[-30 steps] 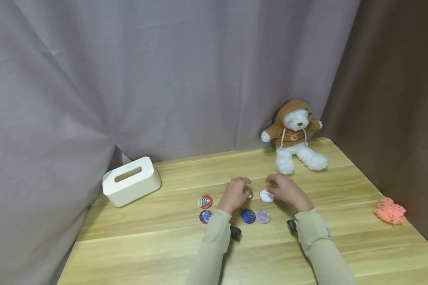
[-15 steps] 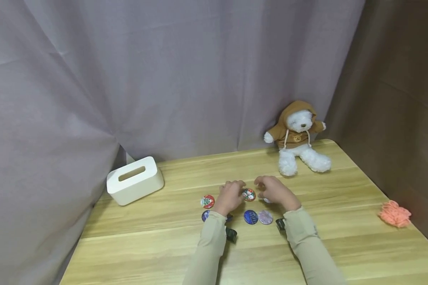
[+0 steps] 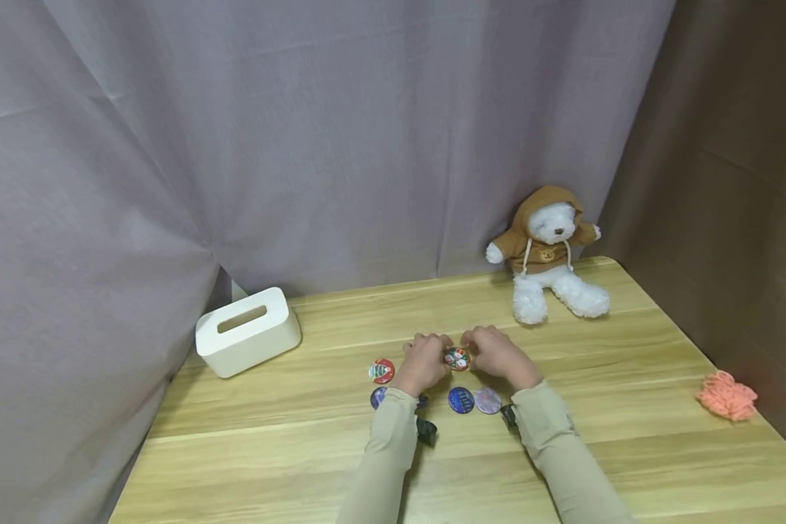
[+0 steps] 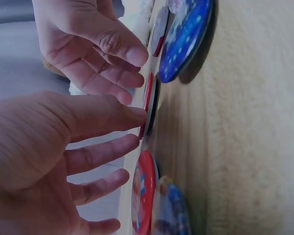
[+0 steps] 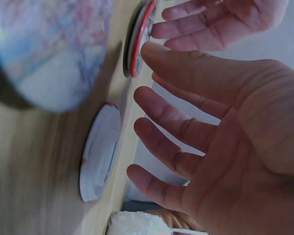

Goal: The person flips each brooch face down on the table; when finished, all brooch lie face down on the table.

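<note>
A round red-rimmed button badge [image 3: 457,358] with a green and white print lies on the table between both hands. My left hand [image 3: 423,362] is at its left side, thumb tip against its edge in the left wrist view, other fingers loosely extended. From the other side my right hand [image 3: 500,355] reaches in, its thumb tip [image 5: 154,47] right at the rim and its fingers spread. A white badge [image 5: 102,152] sits below the right hand, hidden by it in the head view. Nearer lie a dark blue badge [image 3: 461,399] and a lilac badge [image 3: 487,400].
To the left are a red badge with a tree [image 3: 382,371] and a purple-blue badge [image 3: 378,397], partly covered by the left arm. A white tissue box [image 3: 249,332] stands back left. A teddy bear [image 3: 550,255] sits back right; coral yarn [image 3: 727,396] lies far right.
My right hand has moved left from beside the white badge to the red-rimmed badge, covering the white one. The left hand has stayed by the red-rimmed badge, now less covered.
</note>
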Available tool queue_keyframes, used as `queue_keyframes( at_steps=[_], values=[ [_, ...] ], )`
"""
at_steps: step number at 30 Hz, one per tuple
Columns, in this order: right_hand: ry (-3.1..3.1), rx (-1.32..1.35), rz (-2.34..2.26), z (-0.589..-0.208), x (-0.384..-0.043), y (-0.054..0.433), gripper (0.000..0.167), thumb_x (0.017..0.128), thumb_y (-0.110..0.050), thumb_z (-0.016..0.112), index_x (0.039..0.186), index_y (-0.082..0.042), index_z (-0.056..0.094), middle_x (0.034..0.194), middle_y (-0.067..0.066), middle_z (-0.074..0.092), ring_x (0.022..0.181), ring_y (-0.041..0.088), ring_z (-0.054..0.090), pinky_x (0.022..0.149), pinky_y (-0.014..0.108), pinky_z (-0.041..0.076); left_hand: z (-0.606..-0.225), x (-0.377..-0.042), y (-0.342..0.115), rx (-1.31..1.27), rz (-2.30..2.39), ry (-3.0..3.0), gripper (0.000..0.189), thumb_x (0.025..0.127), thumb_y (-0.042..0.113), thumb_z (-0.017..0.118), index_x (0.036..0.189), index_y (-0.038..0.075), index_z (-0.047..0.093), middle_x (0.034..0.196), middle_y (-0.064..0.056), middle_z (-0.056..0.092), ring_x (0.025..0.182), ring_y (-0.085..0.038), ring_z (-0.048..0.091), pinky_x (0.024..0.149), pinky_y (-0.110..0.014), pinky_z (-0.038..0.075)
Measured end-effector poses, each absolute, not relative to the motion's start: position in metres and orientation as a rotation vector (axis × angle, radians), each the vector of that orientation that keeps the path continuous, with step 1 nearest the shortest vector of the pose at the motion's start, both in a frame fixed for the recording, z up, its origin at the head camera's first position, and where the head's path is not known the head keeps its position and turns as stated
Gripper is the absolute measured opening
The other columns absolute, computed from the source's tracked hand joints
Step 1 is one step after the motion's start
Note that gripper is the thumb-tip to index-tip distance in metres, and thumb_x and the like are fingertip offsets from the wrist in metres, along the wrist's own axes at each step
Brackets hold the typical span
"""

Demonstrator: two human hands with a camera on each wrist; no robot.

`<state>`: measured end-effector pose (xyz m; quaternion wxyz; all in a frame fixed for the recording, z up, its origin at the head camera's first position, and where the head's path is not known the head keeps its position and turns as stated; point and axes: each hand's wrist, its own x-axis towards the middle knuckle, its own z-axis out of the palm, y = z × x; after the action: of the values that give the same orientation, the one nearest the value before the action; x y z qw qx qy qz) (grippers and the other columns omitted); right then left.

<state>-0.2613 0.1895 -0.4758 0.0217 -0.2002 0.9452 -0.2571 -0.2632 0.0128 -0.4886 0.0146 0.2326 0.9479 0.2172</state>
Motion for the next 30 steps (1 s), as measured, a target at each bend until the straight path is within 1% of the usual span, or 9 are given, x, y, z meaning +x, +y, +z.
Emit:
queue_keyframes(
  at_steps=[2, 6, 9, 13, 17, 21, 24, 26, 30],
  values=[
    [2.932, -0.626, -0.776, -0.4765, -0.2604, 0.1874, 0.029, 0.067, 0.001, 0.082, 0.094, -0.004, 0.071, 0.082, 0.007, 0.066, 0.080, 0.028, 0.056, 0.073, 0.049, 0.046, -0.4897, -0.2635, 0.0119, 0.724, 0.671, 2.949, 0.034, 0.077, 0.007, 0.083, 0.110, 0.012, 0.075, 0.098, -0.001, 0.070, 0.095, -0.024, 0.055, 0.083, -0.044, 0.038],
    [2.921, -0.608, -0.751, -0.4768, -0.2594, 0.1840, 0.031, 0.067, 0.002, 0.082, 0.096, -0.005, 0.072, 0.085, 0.006, 0.067, 0.082, 0.028, 0.056, 0.075, 0.049, 0.044, -0.4911, -0.2656, 0.0114, 0.716, 0.682, 2.943, 0.028, 0.075, 0.006, 0.083, 0.102, 0.014, 0.077, 0.092, 0.003, 0.070, 0.091, -0.022, 0.053, 0.078, -0.039, 0.035],
    [2.915, -0.596, -0.739, -0.4764, -0.2598, 0.1823, 0.032, 0.066, 0.004, 0.080, 0.096, -0.006, 0.072, 0.086, 0.005, 0.068, 0.083, 0.028, 0.057, 0.076, 0.049, 0.043, -0.4915, -0.2681, 0.0120, 0.713, 0.694, 2.945, 0.026, 0.075, 0.007, 0.084, 0.099, 0.015, 0.078, 0.091, 0.004, 0.071, 0.090, -0.021, 0.054, 0.078, -0.038, 0.034],
    [2.922, -0.615, -0.736, -0.4777, -0.2613, 0.1812, 0.031, 0.064, 0.005, 0.079, 0.092, -0.006, 0.070, 0.082, 0.004, 0.067, 0.077, 0.025, 0.058, 0.070, 0.046, 0.045, -0.4910, -0.2694, 0.0119, 0.700, 0.684, 2.942, 0.022, 0.076, 0.008, 0.084, 0.096, 0.015, 0.078, 0.090, 0.005, 0.071, 0.089, -0.020, 0.053, 0.079, -0.039, 0.035],
    [2.927, -0.629, -0.755, -0.4804, -0.2626, 0.1814, 0.030, 0.064, 0.006, 0.078, 0.090, -0.006, 0.069, 0.079, 0.003, 0.065, 0.074, 0.023, 0.057, 0.066, 0.043, 0.045, -0.4905, -0.2692, 0.0111, 0.682, 0.680, 2.945, 0.022, 0.076, 0.008, 0.084, 0.096, 0.015, 0.078, 0.091, 0.005, 0.072, 0.089, -0.020, 0.053, 0.079, -0.038, 0.034],
    [2.925, -0.638, -0.769, -0.4823, -0.2632, 0.1817, 0.031, 0.064, 0.009, 0.075, 0.091, -0.005, 0.069, 0.078, 0.003, 0.065, 0.074, 0.023, 0.057, 0.067, 0.043, 0.045, -0.4918, -0.2696, 0.0110, 0.678, 0.679, 2.959, 0.024, 0.076, 0.008, 0.085, 0.098, 0.015, 0.078, 0.096, 0.004, 0.073, 0.091, -0.021, 0.055, 0.078, -0.039, 0.034],
    [2.916, -0.636, -0.764, -0.4830, -0.2629, 0.1814, 0.032, 0.064, 0.010, 0.074, 0.091, -0.005, 0.069, 0.079, 0.003, 0.065, 0.075, 0.023, 0.058, 0.068, 0.043, 0.045, -0.4929, -0.2694, 0.0110, 0.682, 0.654, 2.969, 0.025, 0.076, 0.007, 0.084, 0.098, 0.016, 0.078, 0.097, 0.004, 0.074, 0.092, -0.022, 0.057, 0.078, -0.039, 0.034],
    [2.905, -0.634, -0.759, -0.4830, -0.2626, 0.1813, 0.031, 0.065, 0.010, 0.075, 0.092, -0.005, 0.069, 0.079, 0.003, 0.064, 0.075, 0.023, 0.058, 0.069, 0.043, 0.045, -0.4927, -0.2686, 0.0105, 0.686, 0.638, 2.974, 0.023, 0.077, 0.008, 0.084, 0.097, 0.016, 0.078, 0.095, 0.005, 0.074, 0.093, -0.022, 0.057, 0.078, -0.040, 0.035],
    [2.891, -0.629, -0.770, -0.4811, -0.2632, 0.1809, 0.024, 0.071, 0.008, 0.074, 0.090, -0.005, 0.068, 0.075, 0.001, 0.061, 0.074, 0.021, 0.056, 0.070, 0.042, 0.045, -0.4909, -0.2670, 0.0094, 0.682, 0.652, 2.980, 0.017, 0.079, 0.011, 0.084, 0.094, 0.017, 0.078, 0.094, 0.005, 0.074, 0.094, -0.023, 0.058, 0.080, -0.040, 0.035]
  ],
)
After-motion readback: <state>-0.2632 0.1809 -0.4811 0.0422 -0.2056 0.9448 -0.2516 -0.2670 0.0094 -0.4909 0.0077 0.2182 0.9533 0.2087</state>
